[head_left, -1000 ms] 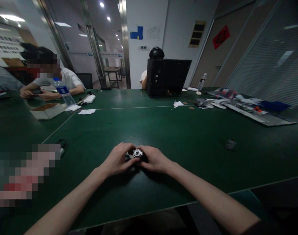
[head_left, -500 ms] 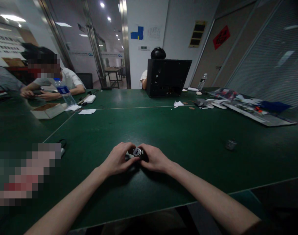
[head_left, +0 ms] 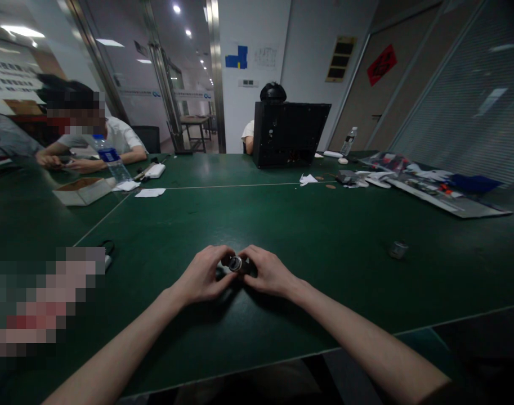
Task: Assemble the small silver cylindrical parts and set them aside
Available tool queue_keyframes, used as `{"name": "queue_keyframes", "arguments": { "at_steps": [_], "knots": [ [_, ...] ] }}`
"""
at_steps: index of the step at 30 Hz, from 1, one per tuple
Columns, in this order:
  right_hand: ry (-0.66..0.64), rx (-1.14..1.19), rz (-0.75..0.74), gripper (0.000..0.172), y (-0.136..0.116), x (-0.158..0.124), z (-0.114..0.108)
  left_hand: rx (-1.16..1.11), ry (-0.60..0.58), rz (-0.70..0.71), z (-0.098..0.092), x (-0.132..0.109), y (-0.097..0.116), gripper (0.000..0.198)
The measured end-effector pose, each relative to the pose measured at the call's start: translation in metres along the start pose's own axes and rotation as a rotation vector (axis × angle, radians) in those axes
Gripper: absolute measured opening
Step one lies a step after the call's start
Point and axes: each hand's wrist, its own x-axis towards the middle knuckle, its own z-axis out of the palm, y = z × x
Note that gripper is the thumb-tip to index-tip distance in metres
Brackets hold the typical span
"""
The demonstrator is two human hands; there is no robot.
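1. A long green tabletop [head_left: 307, 225] is seen from the near edge, with a pale seam running across it.
2. A black computer case [head_left: 288, 135] is set near the far edge, and a seated person [head_left: 249, 143] is partly hidden behind it.
3. A second seated person [head_left: 119, 138] in a white shirt is seen at the far left, with both forearms resting on the tabletop.
4. A long grey board [head_left: 446, 199] is laid at the far right, with papers and small items scattered on it.
5. A shallow cardboard box [head_left: 83, 191] is placed at the left, near a water bottle [head_left: 110, 162] and a paper sheet [head_left: 150, 192].
6. The left hand [head_left: 204, 275] and right hand [head_left: 270, 272] are brought together from the near edge, and the grip of each is clenched.
7. A small metal cylinder [head_left: 235, 264] is grasped between both hands, low over the tabletop, with its bright round end exposed. Contact with the tabletop cannot be told.
8. A small metal piece [head_left: 398, 250] is left on the tabletop, well apart to the right.
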Motion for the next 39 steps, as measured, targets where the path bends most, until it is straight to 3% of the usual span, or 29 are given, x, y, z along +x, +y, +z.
{"name": "queue_keyframes", "arguments": {
  "at_steps": [11,19,23,34,39],
  "knots": [
    [-0.029,-0.025,0.056,0.034,0.002,0.001,0.005,-0.073,-0.071,-0.068,-0.002,0.001,0.001,0.030],
    [-0.043,-0.003,0.047,0.043,0.002,0.002,0.003,-0.307,-0.074,-0.196,0.001,0.004,0.000,0.030],
    [-0.039,0.061,0.034,0.040,-0.002,0.000,-0.001,-0.488,-0.077,-0.232,0.005,0.005,-0.007,0.031],
    [-0.025,0.146,0.024,0.047,-0.002,-0.001,-0.003,-0.944,-0.085,-0.354,0.013,0.010,-0.020,0.052],
    [-0.030,0.128,0.068,0.057,0.001,0.001,0.005,-0.890,-0.124,-0.289,0.011,0.008,-0.012,0.049]
  ]
}}
